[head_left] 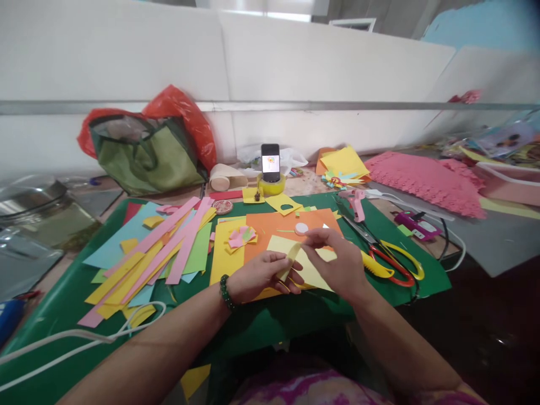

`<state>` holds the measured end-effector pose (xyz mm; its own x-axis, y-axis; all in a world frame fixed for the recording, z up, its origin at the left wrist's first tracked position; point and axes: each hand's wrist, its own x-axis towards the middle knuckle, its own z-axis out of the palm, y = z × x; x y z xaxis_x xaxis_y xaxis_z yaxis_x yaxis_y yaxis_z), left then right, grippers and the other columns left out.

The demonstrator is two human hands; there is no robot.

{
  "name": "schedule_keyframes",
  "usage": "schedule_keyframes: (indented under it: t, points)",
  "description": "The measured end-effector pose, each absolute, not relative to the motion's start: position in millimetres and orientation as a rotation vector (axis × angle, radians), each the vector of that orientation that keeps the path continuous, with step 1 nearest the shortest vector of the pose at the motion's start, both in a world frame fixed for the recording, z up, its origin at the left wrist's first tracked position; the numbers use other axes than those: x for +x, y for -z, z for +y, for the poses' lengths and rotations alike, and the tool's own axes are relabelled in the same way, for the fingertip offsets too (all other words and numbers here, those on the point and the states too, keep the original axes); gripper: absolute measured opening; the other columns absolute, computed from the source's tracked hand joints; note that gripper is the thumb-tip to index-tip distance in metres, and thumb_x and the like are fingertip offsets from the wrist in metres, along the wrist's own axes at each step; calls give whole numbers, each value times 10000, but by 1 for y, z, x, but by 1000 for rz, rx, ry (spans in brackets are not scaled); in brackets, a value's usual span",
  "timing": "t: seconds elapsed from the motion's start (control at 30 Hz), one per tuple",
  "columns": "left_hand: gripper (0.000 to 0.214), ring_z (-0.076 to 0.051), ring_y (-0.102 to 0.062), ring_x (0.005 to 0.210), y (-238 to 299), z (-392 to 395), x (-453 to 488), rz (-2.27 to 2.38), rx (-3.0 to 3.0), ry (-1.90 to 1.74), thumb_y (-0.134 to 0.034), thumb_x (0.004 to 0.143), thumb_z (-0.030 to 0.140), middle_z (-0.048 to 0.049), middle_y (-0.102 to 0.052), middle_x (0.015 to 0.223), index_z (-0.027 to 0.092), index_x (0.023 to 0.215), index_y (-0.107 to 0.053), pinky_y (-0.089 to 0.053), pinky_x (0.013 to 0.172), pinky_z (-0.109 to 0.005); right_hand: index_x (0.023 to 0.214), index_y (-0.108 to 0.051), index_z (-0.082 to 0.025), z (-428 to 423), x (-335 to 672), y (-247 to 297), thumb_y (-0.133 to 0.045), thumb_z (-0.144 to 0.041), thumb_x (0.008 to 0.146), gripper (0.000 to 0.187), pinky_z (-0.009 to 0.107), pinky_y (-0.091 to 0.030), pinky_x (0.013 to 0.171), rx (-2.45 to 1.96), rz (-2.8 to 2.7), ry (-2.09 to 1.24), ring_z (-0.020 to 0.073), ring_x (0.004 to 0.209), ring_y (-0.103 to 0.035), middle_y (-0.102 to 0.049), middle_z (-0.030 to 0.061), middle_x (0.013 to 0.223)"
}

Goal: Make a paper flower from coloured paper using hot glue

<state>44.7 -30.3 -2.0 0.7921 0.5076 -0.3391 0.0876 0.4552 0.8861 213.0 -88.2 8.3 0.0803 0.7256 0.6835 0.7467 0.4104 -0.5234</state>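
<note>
Between my two hands is a narrow pale yellow paper strip. My left hand, with a dark green bead bracelet on the wrist, pinches the strip's lower part. At its upper end the fingertips of my right hand are closed on it. Beneath the hands lie a pale yellow sheet and an orange sheet. Just beyond my right hand sits a small white paper disc. A pink and yellow paper flower rests left of the hands, partly over a yellow sheet.
Pink and yellow paper strips pile up at the left, near a white cable. Scissors and a pink glue gun lie to the right on the green mat. A phone stands upright behind. A green bag is back left.
</note>
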Motion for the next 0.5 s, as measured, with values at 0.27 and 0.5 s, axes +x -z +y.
schedule_keyframes:
  t: [0.27,0.5]
  points:
    - [251,-138,-604,655,2,-33,47,655,952,-448,-706,671,359,-2,-580,686,158,705,-559,-495,598,-249,859,-594,-202,-99,195,9,-466,-78,897,182,262,-452,597,-1078,-2105,365,150,636,-547,-648,16,678]
    - [366,-123,-557,663,3,-36,48,591,951,-443,-714,686,475,17,-555,648,155,685,-538,-470,686,-274,817,-591,-199,-99,195,9,-478,-85,898,180,244,-427,575,-1093,-2080,347,137,617,-527,-641,2,655]
